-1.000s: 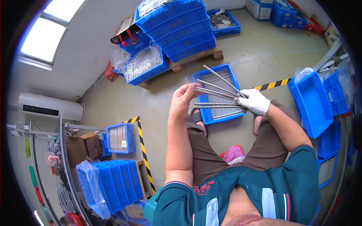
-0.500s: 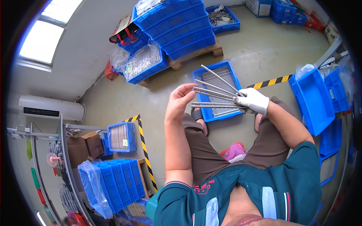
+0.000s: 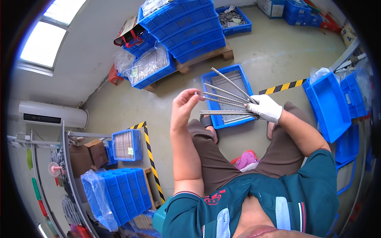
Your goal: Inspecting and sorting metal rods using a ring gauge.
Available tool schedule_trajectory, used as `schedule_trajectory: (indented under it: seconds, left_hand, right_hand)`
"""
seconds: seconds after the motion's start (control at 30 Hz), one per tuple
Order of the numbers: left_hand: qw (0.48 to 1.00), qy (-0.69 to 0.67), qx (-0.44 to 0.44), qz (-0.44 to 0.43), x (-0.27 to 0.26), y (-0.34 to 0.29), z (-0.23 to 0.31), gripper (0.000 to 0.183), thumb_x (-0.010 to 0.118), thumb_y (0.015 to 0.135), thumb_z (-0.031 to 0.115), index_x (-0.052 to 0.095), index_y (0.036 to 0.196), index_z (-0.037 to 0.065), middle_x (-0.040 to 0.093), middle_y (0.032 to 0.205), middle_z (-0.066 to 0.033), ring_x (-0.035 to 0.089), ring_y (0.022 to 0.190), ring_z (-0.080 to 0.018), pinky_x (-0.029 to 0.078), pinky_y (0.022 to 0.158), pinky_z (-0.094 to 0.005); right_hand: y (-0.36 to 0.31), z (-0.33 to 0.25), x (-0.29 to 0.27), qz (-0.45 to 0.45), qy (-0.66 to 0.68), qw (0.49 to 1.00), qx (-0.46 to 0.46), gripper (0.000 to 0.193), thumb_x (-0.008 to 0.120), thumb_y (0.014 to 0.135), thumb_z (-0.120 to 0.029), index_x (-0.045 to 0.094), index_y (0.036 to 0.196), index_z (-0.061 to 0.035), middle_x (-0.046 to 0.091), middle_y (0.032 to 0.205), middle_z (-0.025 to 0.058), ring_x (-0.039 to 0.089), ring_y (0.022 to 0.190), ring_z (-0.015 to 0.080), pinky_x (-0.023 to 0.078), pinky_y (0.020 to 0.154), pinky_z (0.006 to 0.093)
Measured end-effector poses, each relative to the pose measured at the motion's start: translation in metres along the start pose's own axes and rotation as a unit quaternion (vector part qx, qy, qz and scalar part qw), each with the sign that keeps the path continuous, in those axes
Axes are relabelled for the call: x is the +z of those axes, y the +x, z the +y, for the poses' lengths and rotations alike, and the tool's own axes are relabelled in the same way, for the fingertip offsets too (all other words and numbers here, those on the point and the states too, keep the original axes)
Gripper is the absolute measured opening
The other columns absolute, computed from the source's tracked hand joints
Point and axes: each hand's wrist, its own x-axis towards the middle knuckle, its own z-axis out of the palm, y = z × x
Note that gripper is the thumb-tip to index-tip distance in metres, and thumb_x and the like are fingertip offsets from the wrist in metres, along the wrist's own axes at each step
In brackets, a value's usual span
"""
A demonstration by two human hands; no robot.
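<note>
My gloved right hand [image 3: 266,108] is closed around one end of several slim metal rods [image 3: 228,113], which fan out toward the left. My bare left hand [image 3: 185,108] has its thumb and fingertips pinched at the far left end of one of the middle rods. Below the fan, a blue plastic crate [image 3: 233,122] on the floor between my feet holds rows of similar rods. The rod ends inside the glove are hidden.
Stacked blue crates [image 3: 184,29] stand on a wooden pallet [image 3: 206,59] beyond. Tilted blue crates [image 3: 329,105] lean at the right. More stacked crates [image 3: 123,194] are at the left, beside black-and-yellow floor tape [image 3: 152,166]. A shelf frame [image 3: 75,170] stands farther left.
My left fingers have closed from a looser pose onto a rod end. The lowest rods in my right hand now lie closer together.
</note>
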Motion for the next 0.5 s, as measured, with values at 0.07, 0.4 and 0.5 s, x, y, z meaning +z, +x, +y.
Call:
schedule_trajectory:
  seconds: [0.07,0.4,0.5]
  left_hand:
    - [0.998,0.014,0.01,0.067,-0.007,0.001,0.004,0.02,0.058,0.09,0.014,0.06,0.103,-0.002,0.067,0.091,-0.0096,0.062,0.085,-0.0144,0.046,0.079,-0.0262]
    - [0.992,-0.093,-0.087,-0.002,0.016,0.002,-0.004,0.032,0.058,0.091,0.029,0.06,0.103,0.0,0.065,0.08,-0.0078,0.062,0.076,-0.0136,0.047,0.074,-0.0257]
    - [0.993,-0.059,-0.104,0.003,0.016,0.005,-0.007,0.032,0.059,0.091,0.03,0.061,0.102,0.0,0.066,0.079,-0.0071,0.061,0.075,-0.0124,0.046,0.073,-0.0255]
  right_hand:
    - [0.0,0.001,-0.001,0.021,-0.007,1.0,-0.001,0.031,0.059,0.089,-0.032,0.062,0.087,-0.0011,0.052,0.061,0.0051,0.048,0.056,0.0115,0.04,0.053,0.0287]
    - [0.0,0.0,-0.001,0.104,-0.226,0.964,-0.09,0.034,0.051,0.09,-0.04,0.058,0.08,-0.0084,0.058,0.068,0.0158,0.058,0.068,0.0362,0.044,0.061,0.0426]
    - [-0.003,-0.003,0.0,0.116,-0.264,0.951,-0.112,0.031,0.051,0.09,-0.039,0.058,0.08,-0.0096,0.059,0.068,0.0149,0.059,0.068,0.0358,0.045,0.061,0.0433]
